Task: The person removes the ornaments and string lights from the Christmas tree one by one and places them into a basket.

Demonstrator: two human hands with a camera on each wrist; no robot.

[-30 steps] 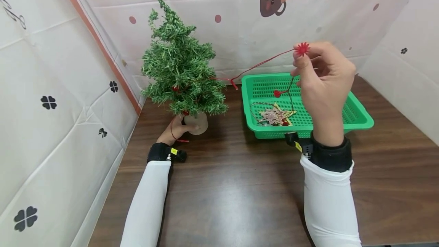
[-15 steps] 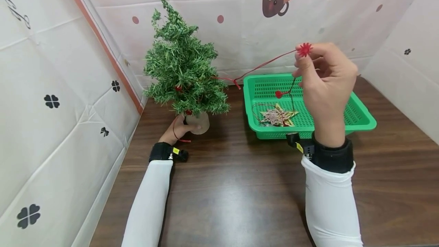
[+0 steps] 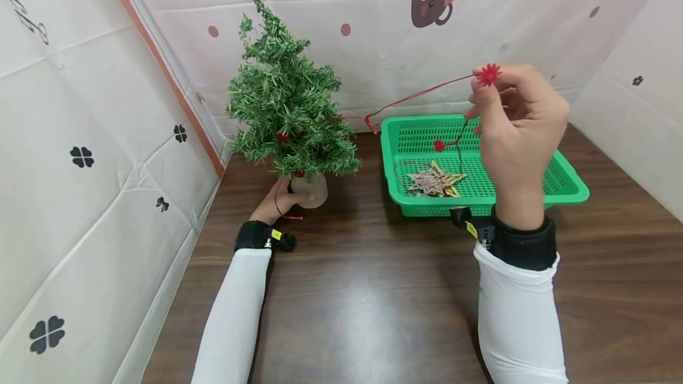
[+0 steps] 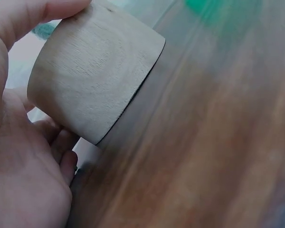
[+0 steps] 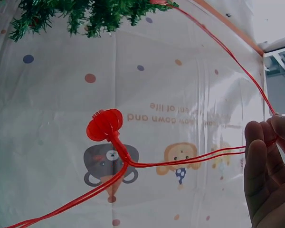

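Note:
A small green tree [image 3: 288,111] stands in a pale wooden pot [image 3: 310,189] at the back left of the dark table. My left hand [image 3: 280,201] grips that pot [image 4: 92,78] from the left side. My right hand [image 3: 514,129] is raised above the green basket [image 3: 565,185] and pinches a red string of lights [image 3: 421,95] at a red flower-shaped bulb [image 3: 488,74]. The string [image 5: 218,50] runs taut from my fingers [image 5: 263,156] to the tree. Another red bulb [image 5: 105,125] hangs on a loop below my hand.
A glittery star ornament [image 3: 433,181] and more wire lie in the basket. White patterned cloth walls close in the table on the left, back and right. A loop of red string [image 3: 285,213] lies by the pot.
My right hand with the bulb has shifted slightly right, keeping the string taut. The left hand stays on the pot.

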